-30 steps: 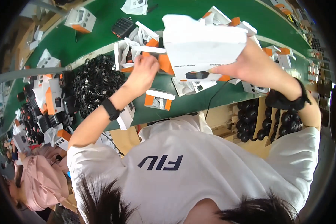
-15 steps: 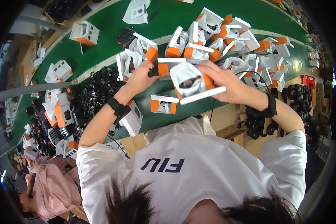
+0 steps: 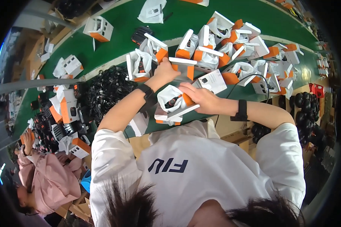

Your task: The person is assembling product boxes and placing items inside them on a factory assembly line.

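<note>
Over at nine o'clock a heap of black cables [image 3: 109,90] lies on the green table [image 3: 113,26], with stacked white-and-orange cartons beside it and a person in a pink top [image 3: 45,181] bent over lower down.

Moving right, the left hand [image 3: 166,72] reaches out toward twelve o'clock, forearm stretched, a dark wristband on the wrist, and its fingers curl shut around the edge of an open carton [image 3: 183,70], white with orange sides, its lid flap standing up.

Just nearer the body, at the centre, sits the small white-and-orange box [image 3: 174,108], open, with a white plastic bag [image 3: 170,94] puffed out of it and a dark item tucked inside. The right hand [image 3: 199,96] comes in from three o'clock, elbow bent, fingers closed down on the bag and the box's orange corner.

I'd judge that box light and thin-walled, easy to crush, the bag slippery and limp; best gripped by the stiff folded corners, not the flaps.

Further right, from one to three o'clock, many more open boxes [image 3: 253,49] crowd the table, and black round parts [image 3: 303,100] sit in a bin.
</note>
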`<control>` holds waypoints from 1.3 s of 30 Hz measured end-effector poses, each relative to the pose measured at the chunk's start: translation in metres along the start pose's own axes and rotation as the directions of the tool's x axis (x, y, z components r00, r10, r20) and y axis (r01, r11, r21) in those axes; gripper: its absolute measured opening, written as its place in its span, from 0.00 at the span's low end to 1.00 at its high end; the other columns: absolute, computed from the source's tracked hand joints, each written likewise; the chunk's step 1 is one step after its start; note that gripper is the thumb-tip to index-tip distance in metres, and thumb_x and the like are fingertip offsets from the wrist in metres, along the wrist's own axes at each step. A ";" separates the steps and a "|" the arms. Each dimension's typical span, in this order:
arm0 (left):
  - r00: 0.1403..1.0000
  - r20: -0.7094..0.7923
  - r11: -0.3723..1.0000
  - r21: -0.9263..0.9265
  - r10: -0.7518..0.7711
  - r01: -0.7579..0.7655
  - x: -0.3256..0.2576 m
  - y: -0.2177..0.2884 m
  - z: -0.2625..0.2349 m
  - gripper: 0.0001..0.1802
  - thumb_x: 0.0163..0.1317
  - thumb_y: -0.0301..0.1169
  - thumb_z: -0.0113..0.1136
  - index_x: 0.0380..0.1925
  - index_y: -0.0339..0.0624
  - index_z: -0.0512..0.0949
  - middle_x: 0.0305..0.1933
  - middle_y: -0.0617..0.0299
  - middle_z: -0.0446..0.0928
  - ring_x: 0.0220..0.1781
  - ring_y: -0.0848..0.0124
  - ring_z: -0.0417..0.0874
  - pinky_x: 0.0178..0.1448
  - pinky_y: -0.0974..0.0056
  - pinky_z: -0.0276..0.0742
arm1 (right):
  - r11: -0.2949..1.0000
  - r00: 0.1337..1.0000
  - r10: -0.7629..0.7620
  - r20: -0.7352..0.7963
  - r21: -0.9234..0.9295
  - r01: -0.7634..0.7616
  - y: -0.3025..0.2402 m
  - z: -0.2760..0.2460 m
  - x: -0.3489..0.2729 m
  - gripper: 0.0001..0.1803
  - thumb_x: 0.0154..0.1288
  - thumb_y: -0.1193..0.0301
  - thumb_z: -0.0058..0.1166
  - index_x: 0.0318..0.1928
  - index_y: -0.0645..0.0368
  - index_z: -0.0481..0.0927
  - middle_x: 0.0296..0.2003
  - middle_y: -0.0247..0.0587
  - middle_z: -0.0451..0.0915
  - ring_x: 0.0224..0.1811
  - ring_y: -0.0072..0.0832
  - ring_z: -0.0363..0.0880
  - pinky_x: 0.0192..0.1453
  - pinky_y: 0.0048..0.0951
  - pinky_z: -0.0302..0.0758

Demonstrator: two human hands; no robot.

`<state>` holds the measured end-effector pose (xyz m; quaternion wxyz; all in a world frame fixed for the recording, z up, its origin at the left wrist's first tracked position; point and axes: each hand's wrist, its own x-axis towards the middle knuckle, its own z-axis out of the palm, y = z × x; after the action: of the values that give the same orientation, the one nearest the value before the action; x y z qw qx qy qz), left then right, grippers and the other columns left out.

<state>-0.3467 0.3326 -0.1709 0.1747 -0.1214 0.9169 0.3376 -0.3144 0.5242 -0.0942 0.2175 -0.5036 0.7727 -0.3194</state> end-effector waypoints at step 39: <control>-0.008 -0.494 0.494 -0.870 -0.870 -0.003 -0.326 -0.463 -0.262 0.24 0.48 0.39 0.63 0.24 0.24 0.68 0.22 0.49 0.73 0.17 0.61 0.78 0.15 0.60 0.74 | 0.916 0.937 0.298 0.185 -0.331 -0.226 -0.040 -0.055 0.069 0.17 0.48 0.79 0.49 0.42 0.61 0.66 0.39 0.50 0.70 0.37 0.48 0.72 0.39 0.41 0.70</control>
<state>0.0446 -0.1504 -0.1205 -0.3798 -0.6698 0.5017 0.3943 -0.3521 0.4648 -0.0276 0.2670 -0.4562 0.8426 -0.1033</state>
